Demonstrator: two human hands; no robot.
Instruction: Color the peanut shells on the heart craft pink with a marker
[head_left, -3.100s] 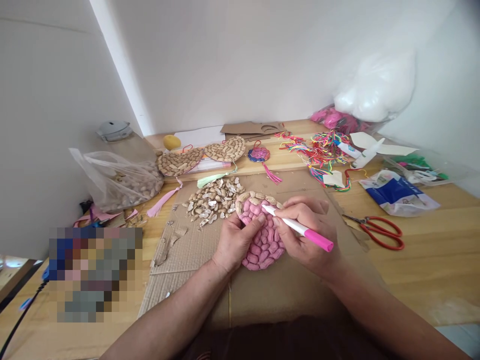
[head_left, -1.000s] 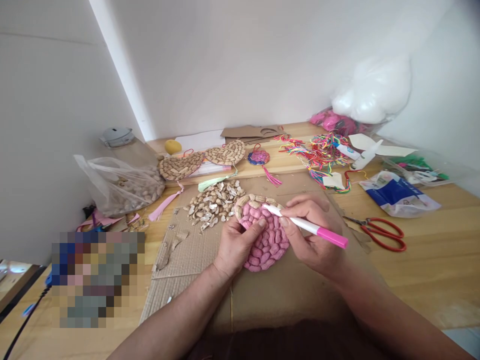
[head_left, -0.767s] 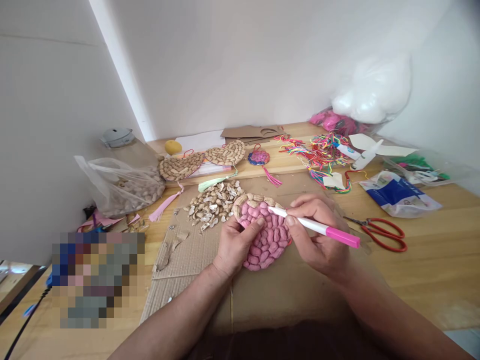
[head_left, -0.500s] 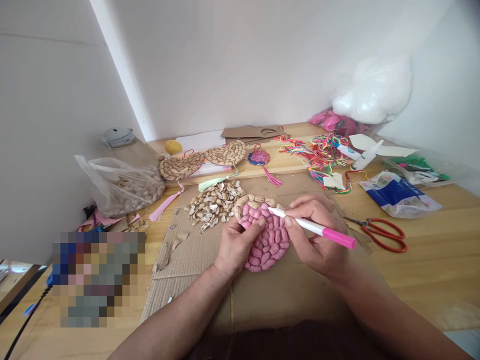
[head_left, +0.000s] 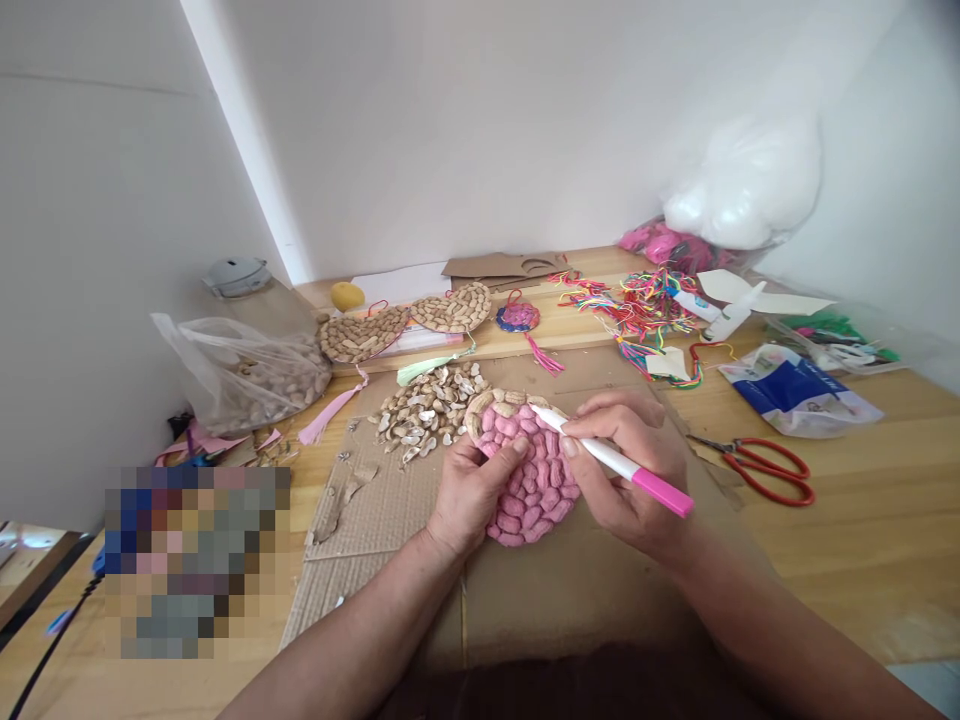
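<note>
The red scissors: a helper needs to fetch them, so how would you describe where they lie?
On the wooden table, look right of the cardboard sheet, beyond the right hand. The scissors lie flat below a blue-and-white packet, the only red-handled tool there.

One head-worn view looks forward and down, close over the surface [head_left: 862, 520]; forearms enter from the bottom edge; white walls fill the upper frame.

On the wooden tabletop [head_left: 862, 520], red-handled scissors [head_left: 757, 466] lie at three o'clock, a clear plastic bag of peanuts [head_left: 247, 372] at nine, tangled multicoloured threads [head_left: 637, 305] at one o'clock.
</note>
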